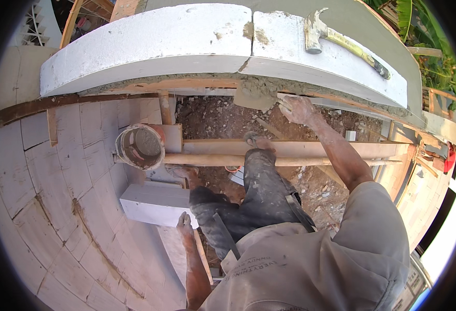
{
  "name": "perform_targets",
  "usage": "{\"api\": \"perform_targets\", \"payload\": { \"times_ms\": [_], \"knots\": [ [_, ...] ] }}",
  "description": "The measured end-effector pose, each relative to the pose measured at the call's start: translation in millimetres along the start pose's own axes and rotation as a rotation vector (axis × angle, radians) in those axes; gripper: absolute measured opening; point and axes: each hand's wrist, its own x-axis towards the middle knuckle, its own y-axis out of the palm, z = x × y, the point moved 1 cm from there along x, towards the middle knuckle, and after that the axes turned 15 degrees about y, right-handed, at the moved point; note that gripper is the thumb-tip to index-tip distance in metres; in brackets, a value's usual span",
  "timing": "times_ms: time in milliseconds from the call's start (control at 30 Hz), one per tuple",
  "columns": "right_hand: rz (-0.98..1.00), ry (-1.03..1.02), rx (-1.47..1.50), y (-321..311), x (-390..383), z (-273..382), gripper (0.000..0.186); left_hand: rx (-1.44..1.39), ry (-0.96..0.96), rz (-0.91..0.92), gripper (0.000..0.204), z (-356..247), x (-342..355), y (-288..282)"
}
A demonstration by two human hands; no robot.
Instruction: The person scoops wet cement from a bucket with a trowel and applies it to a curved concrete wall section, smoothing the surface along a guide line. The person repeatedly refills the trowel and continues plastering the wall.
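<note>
My right hand (296, 110) is closed round the handle of a trowel. The trowel's flat blade (255, 97) lies against the grey mortar (261, 85) below the joint between two white blocks, the longer one (150, 41) at left and the other (285, 39) at right. Lower left, my left hand (185, 223) has its fingers bent together at the front edge of a loose white block (155, 201); how firmly they grip is hard to see. A mortar-smeared bucket (141, 146) with grey mortar inside stands beyond that block.
A hammer (342, 44) lies on the right wall block. Wooden beams (290, 149) cross below me, with my foot (259, 141) on them and rubble ground (212, 119) underneath. A block wall (67, 171) rises at left. Green plants (440, 62) grow at far right.
</note>
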Motion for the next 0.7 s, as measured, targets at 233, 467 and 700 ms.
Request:
{"api": "perform_targets", "payload": {
  "times_ms": [233,467,700],
  "knots": [
    [-0.055,0.078,0.044,28,-18,-75,0.044,0.098,-0.006,0.103,0.045,-20,1,8],
    [0.049,0.054,-0.104,29,-25,-175,0.046,0.232,0.240,0.128,0.039,-130,23,41],
    [0.064,0.112,-0.059,-6,-51,-184,0.043,0.145,0.448,0.279,0.039,-274,39,102]
  ]
}}
